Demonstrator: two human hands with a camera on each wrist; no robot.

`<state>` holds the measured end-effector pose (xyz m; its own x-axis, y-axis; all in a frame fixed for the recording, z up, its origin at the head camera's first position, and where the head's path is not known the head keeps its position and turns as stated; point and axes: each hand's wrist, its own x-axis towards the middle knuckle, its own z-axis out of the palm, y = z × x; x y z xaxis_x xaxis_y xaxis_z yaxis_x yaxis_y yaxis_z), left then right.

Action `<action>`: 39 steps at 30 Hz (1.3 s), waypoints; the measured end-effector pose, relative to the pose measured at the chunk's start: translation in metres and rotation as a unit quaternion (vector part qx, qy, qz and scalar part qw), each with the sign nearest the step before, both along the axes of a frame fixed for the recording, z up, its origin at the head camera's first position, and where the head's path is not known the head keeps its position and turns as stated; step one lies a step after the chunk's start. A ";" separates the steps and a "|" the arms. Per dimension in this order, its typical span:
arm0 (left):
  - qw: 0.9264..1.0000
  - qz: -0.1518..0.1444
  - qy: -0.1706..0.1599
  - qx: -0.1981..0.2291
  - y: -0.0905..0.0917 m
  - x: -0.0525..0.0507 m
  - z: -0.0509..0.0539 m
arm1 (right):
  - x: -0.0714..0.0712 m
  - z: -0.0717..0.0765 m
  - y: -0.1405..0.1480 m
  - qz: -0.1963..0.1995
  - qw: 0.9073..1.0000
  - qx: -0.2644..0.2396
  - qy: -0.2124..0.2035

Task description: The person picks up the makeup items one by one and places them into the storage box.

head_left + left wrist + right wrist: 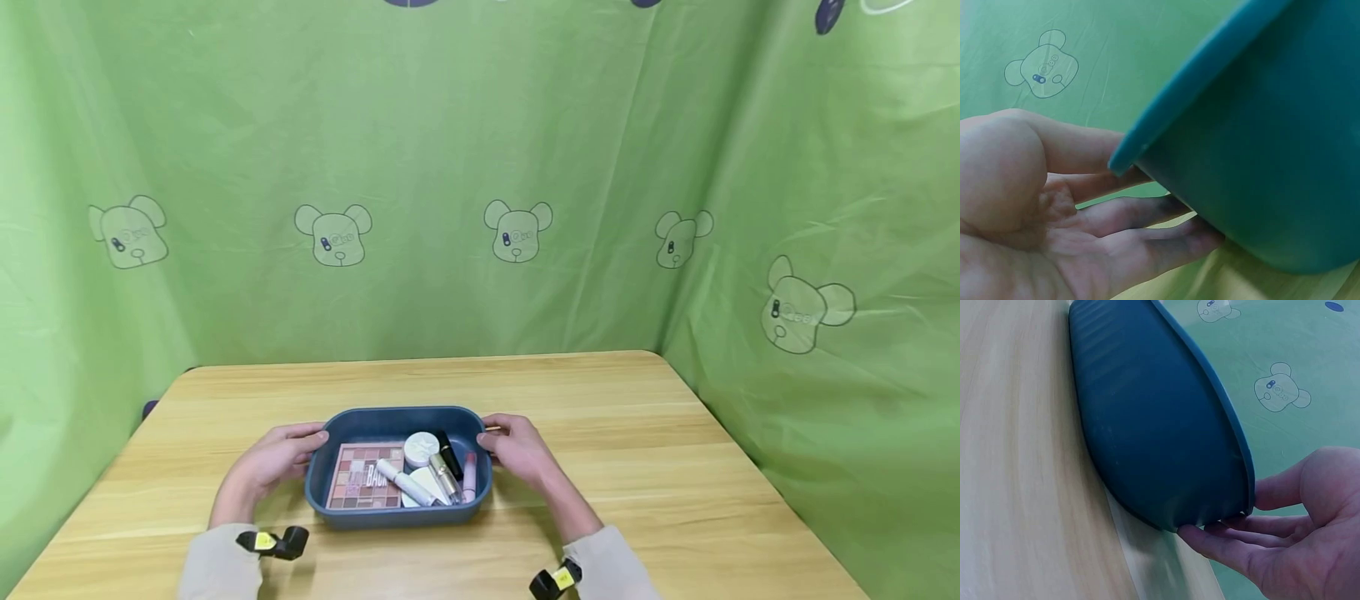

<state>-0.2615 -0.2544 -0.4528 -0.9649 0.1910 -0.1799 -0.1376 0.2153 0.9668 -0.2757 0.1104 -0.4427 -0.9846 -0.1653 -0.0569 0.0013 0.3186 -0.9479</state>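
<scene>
A dark blue oval-cornered tray (pixel 400 518) is held between two hands at its short ends. My left hand (pixel 276 458) grips the left end, thumb at the rim and fingers against the outer wall below it. At the opposite end, my right hand (pixel 521 451) pinches the tray wall (pixel 1154 419) the same way. Inside lie a pink eyeshadow palette (pixel 352 492), a white round jar (pixel 421 448), a black tube (pixel 448 454), a pink lip tube (pixel 469 477), a white tube (pixel 405 482) and a gold-and-clear lipstick tube (pixel 444 477). Whether the tray's base touches the table cannot be told.
The wooden table (pixel 637 467) extends around the tray on every side. Green curtains (pixel 420 300) with bear-head drawings hang behind the table and along both sides. Black wrist cameras (pixel 279 543) sit at the light sleeves.
</scene>
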 end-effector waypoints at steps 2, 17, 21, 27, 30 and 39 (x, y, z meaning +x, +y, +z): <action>1.000 0.002 0.001 -0.002 0.000 0.001 0.000 | 0.000 0.000 0.000 0.001 1.000 0.001 0.001; 1.000 -0.007 0.005 -0.006 0.003 -0.001 0.001 | 0.002 0.002 0.004 -0.007 1.000 0.008 0.000; 1.000 -0.006 0.001 -0.009 0.004 -0.001 0.002 | 0.003 0.003 0.004 -0.009 1.000 0.008 0.001; 1.000 -0.008 0.003 -0.016 0.003 0.000 0.005 | 0.003 0.002 0.003 -0.010 1.000 0.010 0.002; 1.000 -0.006 0.002 -0.020 0.003 0.000 0.006 | 0.002 0.001 0.002 -0.013 1.000 0.012 0.004; 0.995 0.024 0.038 -0.094 0.010 0.002 0.022 | 0.003 0.008 0.004 -0.030 0.994 0.094 0.039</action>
